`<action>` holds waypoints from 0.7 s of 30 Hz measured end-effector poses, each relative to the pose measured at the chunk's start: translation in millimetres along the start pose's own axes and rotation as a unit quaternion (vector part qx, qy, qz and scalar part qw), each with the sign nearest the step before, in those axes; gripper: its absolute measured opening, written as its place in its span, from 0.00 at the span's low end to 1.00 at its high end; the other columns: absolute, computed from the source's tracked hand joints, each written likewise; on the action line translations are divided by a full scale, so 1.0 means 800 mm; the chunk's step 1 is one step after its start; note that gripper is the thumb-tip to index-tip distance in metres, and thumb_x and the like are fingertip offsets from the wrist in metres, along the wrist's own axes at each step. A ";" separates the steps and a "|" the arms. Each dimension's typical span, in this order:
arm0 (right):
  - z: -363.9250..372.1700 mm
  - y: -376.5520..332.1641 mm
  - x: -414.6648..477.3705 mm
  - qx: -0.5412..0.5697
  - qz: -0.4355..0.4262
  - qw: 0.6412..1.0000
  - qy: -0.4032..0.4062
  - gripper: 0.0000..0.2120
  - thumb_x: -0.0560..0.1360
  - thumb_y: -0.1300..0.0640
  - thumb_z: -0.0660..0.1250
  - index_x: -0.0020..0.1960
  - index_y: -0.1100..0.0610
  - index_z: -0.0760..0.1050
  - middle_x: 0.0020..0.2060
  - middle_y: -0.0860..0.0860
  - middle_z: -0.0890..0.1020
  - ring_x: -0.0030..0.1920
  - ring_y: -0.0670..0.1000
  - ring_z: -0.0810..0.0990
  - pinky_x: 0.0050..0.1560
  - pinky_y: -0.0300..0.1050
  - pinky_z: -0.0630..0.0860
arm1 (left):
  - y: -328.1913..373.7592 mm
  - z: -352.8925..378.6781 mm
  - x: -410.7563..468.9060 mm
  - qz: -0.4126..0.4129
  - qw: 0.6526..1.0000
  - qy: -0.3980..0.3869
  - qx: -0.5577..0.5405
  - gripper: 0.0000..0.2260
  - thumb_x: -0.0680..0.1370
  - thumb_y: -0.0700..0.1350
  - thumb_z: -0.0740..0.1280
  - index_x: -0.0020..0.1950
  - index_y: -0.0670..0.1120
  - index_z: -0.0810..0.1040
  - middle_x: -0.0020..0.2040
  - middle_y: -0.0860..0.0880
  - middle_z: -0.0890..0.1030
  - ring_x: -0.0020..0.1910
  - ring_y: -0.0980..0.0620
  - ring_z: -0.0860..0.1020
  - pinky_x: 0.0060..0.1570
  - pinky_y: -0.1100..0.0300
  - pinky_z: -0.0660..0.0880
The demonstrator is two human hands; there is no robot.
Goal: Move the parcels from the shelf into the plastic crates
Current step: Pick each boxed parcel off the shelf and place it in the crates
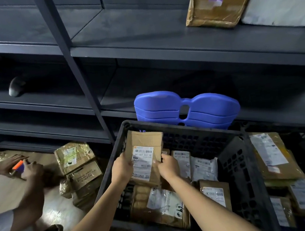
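Over near black crate (195, 130), part-filled: left hand (122, 168) and right hand (168, 166) both grasp one labelled cardboard parcel (144, 153). Outstanding on far shelf (131, 25): brown parcel (217, 4), grey mailer (281, 1).

The white label (143, 164) on the cardboard parcel (144, 140) is showing barcodes and, seemingly, "841-607 E02-10". A bag (162, 201) lying in the crate (192, 141) is bearing a handwritten "69". Other labels are blurring past reading.
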State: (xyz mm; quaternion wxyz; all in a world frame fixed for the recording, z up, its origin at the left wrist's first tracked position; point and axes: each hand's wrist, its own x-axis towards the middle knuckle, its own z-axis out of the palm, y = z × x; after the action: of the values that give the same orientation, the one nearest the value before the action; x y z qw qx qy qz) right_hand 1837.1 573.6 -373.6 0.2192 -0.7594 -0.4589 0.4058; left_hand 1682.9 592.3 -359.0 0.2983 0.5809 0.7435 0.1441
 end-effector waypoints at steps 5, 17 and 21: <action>-0.001 -0.002 0.002 -0.019 -0.035 0.999 -0.002 0.13 0.78 0.51 0.64 0.61 0.55 0.76 0.56 0.51 0.82 0.53 0.51 0.80 0.48 0.41 0.74 | -0.002 0.012 -0.001 0.042 0.999 0.034 -0.008 0.22 0.76 0.37 0.64 0.70 0.43 0.66 0.64 0.43 0.75 0.58 0.46 0.77 0.53 0.53 0.78; -0.001 0.020 -0.042 -0.404 -0.316 0.854 -0.090 0.28 0.83 0.47 0.46 0.78 0.57 0.42 0.77 0.54 0.43 0.77 0.54 0.38 0.71 0.46 0.31 | -0.022 0.035 -0.062 0.189 0.919 -0.109 0.328 0.27 0.72 0.52 0.27 0.69 0.41 0.31 0.78 0.42 0.38 0.77 0.45 0.37 0.74 0.53 0.35; 0.006 0.025 -0.037 -0.398 -0.301 0.861 -0.102 0.28 0.82 0.47 0.44 0.78 0.58 0.43 0.77 0.54 0.42 0.77 0.54 0.38 0.72 0.46 0.33 | -0.027 0.039 -0.056 0.191 0.914 -0.117 0.338 0.33 0.66 0.52 0.24 0.69 0.41 0.31 0.78 0.41 0.39 0.77 0.45 0.37 0.74 0.53 0.37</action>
State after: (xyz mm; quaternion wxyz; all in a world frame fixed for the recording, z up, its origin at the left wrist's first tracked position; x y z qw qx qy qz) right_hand 1836.4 537.9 -378.6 -0.0381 -0.5613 -0.8074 0.1777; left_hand 1692.0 539.8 -383.0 0.1358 0.7907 0.5825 -0.1307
